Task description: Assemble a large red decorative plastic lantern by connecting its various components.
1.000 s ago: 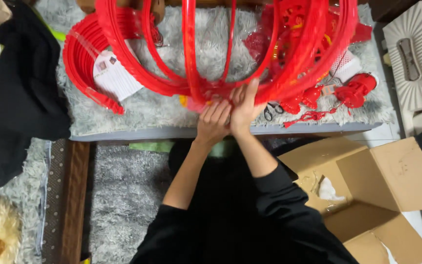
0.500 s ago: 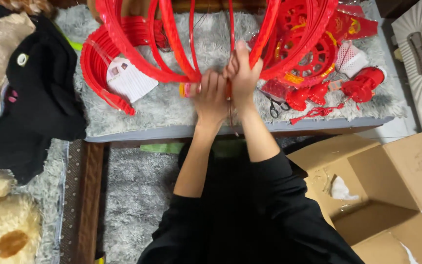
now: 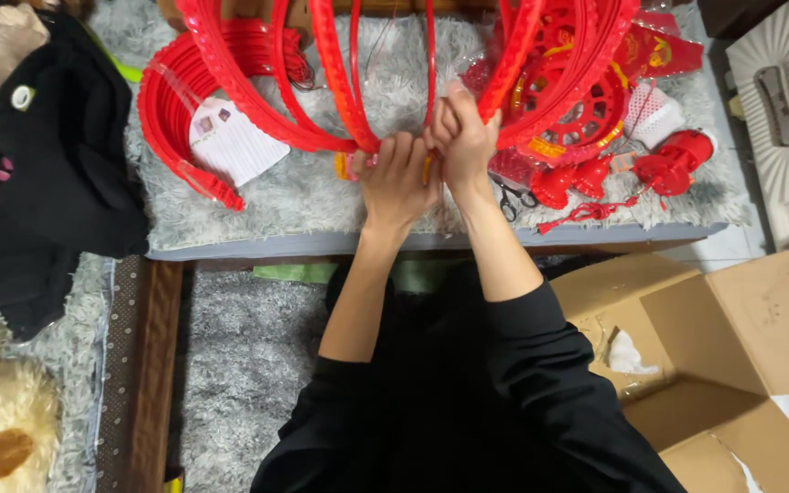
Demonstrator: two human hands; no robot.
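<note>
With the left hand (image 3: 396, 178) and right hand (image 3: 461, 137) both clenched on the meeting ends of the red ribs (image 3: 340, 82) at upper centre, 1 bowed rib risks springing loose if either grip slackens.

The light was bright and even from above, with soft shadows only; the picture was mostly sharp, slightly bent at the edges.

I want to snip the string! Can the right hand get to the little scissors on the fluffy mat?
Probably yes. The scissors lie on the mat just beside the right hand, with nothing on top. But that hand is gripping the red ribs, so it would need to let go.
</note>
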